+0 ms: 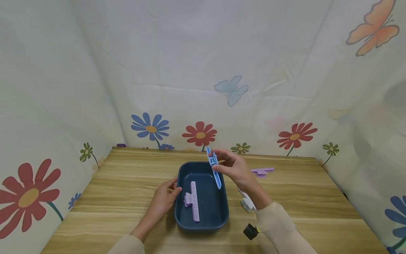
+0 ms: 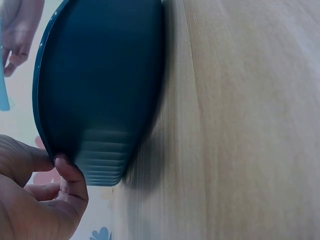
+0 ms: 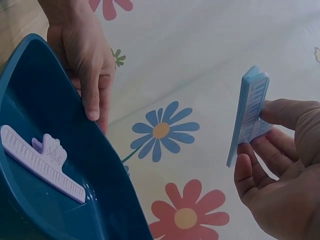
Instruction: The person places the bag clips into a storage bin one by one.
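Observation:
A dark blue plastic bin [image 1: 203, 225] stands on the table, and a light purple clip [image 1: 195, 203] with a long ruled bar lies inside it. My left hand [image 1: 164, 198] pinches the bin's left rim between thumb and fingers, which the left wrist view shows up close at the rim [image 2: 37, 95]. Above the bin's far right part, my right hand [image 1: 233, 167] holds a light blue clip [image 3: 250, 107] between thumb and fingers. The blue clip is tilted and clear of the bin. In the right wrist view the purple clip [image 3: 45, 162] lies flat on the bin's floor.
Right of the bin lie a purple clip [image 1: 262, 171] and a white clip [image 1: 247, 203], the latter partly hidden by my right forearm. A small black object [image 1: 251, 231] sits nearer me. Behind the wooden table [image 1: 136, 169] hangs a flower-printed cloth [image 1: 177, 102].

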The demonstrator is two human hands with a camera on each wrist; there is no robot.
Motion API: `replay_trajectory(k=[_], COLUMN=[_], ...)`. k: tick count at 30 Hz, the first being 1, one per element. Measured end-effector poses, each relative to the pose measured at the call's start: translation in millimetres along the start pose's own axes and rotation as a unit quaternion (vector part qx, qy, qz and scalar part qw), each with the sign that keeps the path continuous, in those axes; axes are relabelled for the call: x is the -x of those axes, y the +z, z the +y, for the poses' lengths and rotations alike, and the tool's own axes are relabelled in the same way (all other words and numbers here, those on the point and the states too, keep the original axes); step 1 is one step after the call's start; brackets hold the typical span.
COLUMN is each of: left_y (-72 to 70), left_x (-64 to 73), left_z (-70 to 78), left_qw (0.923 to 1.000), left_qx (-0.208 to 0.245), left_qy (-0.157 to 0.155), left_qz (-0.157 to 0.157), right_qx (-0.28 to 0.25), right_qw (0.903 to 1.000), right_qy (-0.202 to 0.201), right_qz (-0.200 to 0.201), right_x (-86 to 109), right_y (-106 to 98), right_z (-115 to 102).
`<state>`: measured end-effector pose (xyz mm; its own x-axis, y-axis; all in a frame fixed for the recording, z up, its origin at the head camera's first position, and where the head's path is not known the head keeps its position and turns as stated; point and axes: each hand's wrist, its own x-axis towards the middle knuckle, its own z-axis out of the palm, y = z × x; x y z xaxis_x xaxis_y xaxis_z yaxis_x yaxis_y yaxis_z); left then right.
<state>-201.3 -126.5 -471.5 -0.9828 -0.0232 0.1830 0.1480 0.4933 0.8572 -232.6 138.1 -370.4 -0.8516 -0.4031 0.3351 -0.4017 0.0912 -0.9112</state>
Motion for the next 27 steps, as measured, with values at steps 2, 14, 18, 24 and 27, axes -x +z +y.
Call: replay_trajectory(k=[2, 14, 18, 24, 27], left_y=[-0.2, 0.5, 0.7, 0.6, 1.1], left_x=[0.1, -1.6, -2.4, -2.2, -2.1], left_z=[0.1, -1.1, -1.7, -1.0, -1.3], left_qw=[1.0000, 1.0000, 1.0000, 1.0000, 1.0000], left_qx=[0.001, -0.001, -0.003, -0.003, -0.002], left_qy=[0.000, -0.003, -0.003, -0.004, -0.004], left_qz=[0.002, 0.001, 0.001, 0.001, 0.000], right_qx=[0.002, 0.006, 0.008, 0.002, -0.001], right_qw=[1.0000, 1.0000, 0.9999, 0.9999, 0.9999], right_qy=[0.001, 0.007, 0.010, 0.013, 0.011], right_qz=[-0.001, 0.003, 0.002, -0.008, -0.012], right_x=[-1.0, -4.8, -4.0, -2.4, -1.5], right_y=[0, 2, 4, 6, 8], right_z=[-1, -5, -2, 7, 14])
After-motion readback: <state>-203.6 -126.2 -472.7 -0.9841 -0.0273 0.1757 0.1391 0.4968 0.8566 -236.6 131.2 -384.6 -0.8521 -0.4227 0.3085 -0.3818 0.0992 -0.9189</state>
